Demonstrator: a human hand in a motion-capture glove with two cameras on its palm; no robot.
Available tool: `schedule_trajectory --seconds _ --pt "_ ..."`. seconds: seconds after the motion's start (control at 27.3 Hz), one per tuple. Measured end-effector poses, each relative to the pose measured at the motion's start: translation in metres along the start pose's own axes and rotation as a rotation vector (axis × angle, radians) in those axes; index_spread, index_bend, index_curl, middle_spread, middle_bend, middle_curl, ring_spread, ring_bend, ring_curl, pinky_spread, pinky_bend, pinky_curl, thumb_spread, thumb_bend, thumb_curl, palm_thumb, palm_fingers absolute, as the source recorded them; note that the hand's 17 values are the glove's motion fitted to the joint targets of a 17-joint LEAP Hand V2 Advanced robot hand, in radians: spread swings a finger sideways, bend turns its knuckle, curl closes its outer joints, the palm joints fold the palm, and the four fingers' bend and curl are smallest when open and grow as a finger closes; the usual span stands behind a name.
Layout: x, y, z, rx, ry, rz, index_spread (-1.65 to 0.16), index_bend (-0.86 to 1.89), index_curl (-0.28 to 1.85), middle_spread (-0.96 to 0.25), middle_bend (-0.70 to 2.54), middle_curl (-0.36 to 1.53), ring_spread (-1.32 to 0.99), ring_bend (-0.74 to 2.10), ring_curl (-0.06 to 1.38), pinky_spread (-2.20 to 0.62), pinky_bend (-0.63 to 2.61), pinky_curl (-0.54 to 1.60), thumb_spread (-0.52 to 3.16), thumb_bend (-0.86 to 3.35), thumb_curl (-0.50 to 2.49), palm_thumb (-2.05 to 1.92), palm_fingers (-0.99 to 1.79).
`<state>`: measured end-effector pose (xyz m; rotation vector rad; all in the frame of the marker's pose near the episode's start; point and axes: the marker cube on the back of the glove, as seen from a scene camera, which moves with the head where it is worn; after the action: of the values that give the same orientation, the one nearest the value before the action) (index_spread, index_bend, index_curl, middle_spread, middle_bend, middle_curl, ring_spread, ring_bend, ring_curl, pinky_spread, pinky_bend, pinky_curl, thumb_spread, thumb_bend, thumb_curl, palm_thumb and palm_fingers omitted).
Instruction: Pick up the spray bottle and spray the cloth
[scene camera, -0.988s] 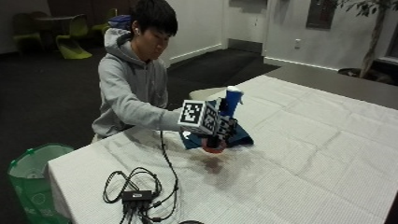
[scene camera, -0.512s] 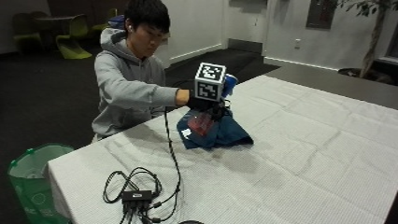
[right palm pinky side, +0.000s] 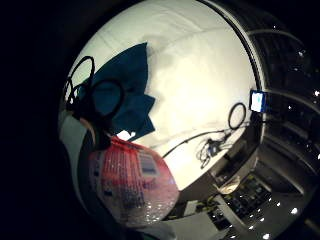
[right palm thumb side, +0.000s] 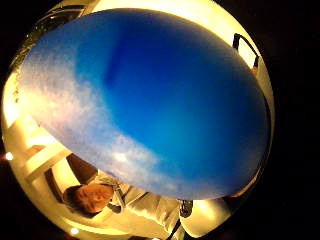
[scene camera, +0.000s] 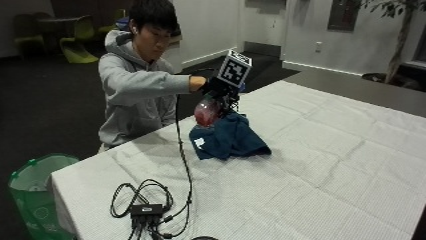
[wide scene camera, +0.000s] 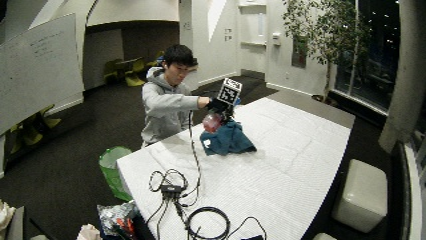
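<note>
White cloth covers the worktop (scene camera: 346, 165) in a dim room, and my gloved right hand (scene camera: 214, 86) is raised over its near corner with the grip closed round the spray bottle (scene camera: 208, 111), which hangs just above the cloth (scene camera: 226, 141). From the outside view the bottle's reddish, see-through body shows below the hand, tilted a little, with its lower end close to the top of the cloth; I cannot tell whether they touch. On the little-finger side of the palm the bottle's pink labelled body (right palm pinky side: 132, 182) fills the near field, with the dark teal cloth (right palm pinky side: 125, 95) lying crumpled on the worktop beyond it. The thumb-side palm view is almost wholly filled by a blue rounded surface (right palm thumb side: 150, 100), which I take for the bottle's cap or head pressed close to the palm; I cannot see a trigger or where the nozzle points. I judge the bottle light, stiff plastic and rather smooth, so the neck under the head is the place to hold it, leaving a finger free for the trigger. The cloth is soft and bunched, and should stay put under spray. Further along the worktop lies a small black hub with coiled cables (scene camera: 150, 205), well apart from the cloth. A green bin (scene camera: 33, 195) stands on the floor beside the worktop.
</note>
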<state>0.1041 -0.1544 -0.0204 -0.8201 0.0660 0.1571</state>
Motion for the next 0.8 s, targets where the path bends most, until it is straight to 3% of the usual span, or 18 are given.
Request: schedule_trajectory --seconds 0.22,0.37,0.51,0.66,0.8 --pt "0.004 -0.014 0.029 -0.042 0.290 0.082 -0.22 0.16 0.41 -0.07 0.28 0.44 -0.13 0.50 0.40 -0.21 0.49 0.38 0.37 -0.04 0.68 0.90 1.26" --pt "-0.008 -0.015 0.032 -0.050 0.221 0.039 -0.22 0.16 0.41 -0.07 0.28 0.44 -0.13 0.51 0.40 -0.21 0.49 0.38 0.37 -0.04 0.69 0.89 1.26" --pt "-0.002 -0.011 0.023 -0.028 0.271 0.110 -0.22 0.16 0.41 -0.07 0.28 0.44 -0.13 0.51 0.40 -0.21 0.50 0.38 0.38 -0.04 0.69 0.89 1.26" --pt "-0.003 0.004 0.008 -0.022 0.213 -0.020 -0.22 0.16 0.41 -0.07 0.28 0.44 -0.13 0.51 0.40 -0.21 0.50 0.38 0.38 -0.04 0.69 0.89 1.26" --pt "0.004 0.014 -0.001 -0.011 0.260 -0.044 -0.22 0.16 0.41 -0.07 0.28 0.44 -0.13 0.51 0.40 -0.21 0.50 0.38 0.38 -0.04 0.69 0.89 1.26"
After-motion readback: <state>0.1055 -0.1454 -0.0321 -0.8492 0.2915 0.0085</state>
